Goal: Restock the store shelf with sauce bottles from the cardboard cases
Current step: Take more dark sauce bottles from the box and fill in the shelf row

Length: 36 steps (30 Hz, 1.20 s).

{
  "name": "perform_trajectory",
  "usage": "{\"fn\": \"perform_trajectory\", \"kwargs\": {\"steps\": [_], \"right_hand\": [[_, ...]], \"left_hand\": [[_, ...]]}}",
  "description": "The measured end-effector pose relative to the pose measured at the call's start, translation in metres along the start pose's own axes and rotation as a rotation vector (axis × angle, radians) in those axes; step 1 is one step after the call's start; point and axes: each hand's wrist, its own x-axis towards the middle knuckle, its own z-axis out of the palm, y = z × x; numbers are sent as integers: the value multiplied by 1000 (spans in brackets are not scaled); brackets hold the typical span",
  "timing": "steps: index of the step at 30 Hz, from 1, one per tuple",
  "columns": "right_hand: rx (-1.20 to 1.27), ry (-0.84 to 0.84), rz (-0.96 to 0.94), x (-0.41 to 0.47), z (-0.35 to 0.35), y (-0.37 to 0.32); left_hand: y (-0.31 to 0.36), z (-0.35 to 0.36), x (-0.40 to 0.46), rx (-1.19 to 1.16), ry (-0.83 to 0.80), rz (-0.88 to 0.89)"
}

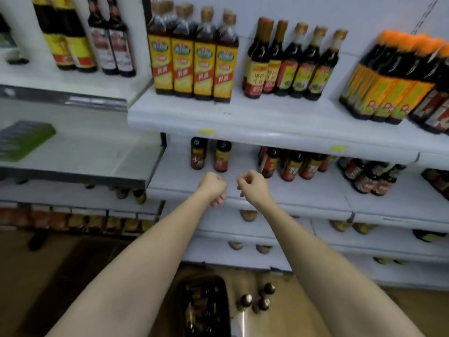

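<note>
Standing on the white middle shelf [243,190], two small dark sauce bottles [210,154] with black caps and red-and-yellow labels sit side by side, upright, tucked under the lip of the shelf above. To their right on the same shelf a cluster of similar bottles [294,165] with red labels stands in a loose group, and more lie further right. Both arms reach forward over the shelf's front edge. The left hand [213,188] sits just below and in front of the two small bottles, its fingers curled loosely inward with nothing held. The right hand [252,188] is close beside it, between the pair and the right-hand cluster, fingers likewise curled and holding nothing; neither hand touches a bottle. On the upper shelf [267,117] stand taller bottles with yellow labels [193,57], brown-capped dark bottles [291,64] and orange-capped bottles [393,79]. Down on the floor, between the forearms, a dark case [204,307] holds bottles seen from above, with three loose bottles [257,300] standing just to its right.
</note>
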Motion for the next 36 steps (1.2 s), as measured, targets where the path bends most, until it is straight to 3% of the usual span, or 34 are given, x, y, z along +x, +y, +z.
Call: {"fn": "perform_trajectory", "kwargs": {"steps": [7, 16, 24, 27, 33, 36], "right_hand": [[-60, -189, 148, -45, 89, 54], [-154, -420, 273, -73, 182, 136], [-271, -658, 391, -80, 251, 239], [-334, -765, 441, -76, 278, 287], [-447, -869, 434, -63, 332, 395], [-475, -907, 401, -58, 357, 449]], "left_hand": [[-149, -8, -27, -58, -68, -252], [-269, 14, -43, -196, 81, -476], [-377, 89, -18, -279, 174, -675], [-435, 133, 6, -387, 180, -782], [-464, 191, 35, -848, 242, -1031], [-503, 231, 54, -918, 283, -1105]]}}
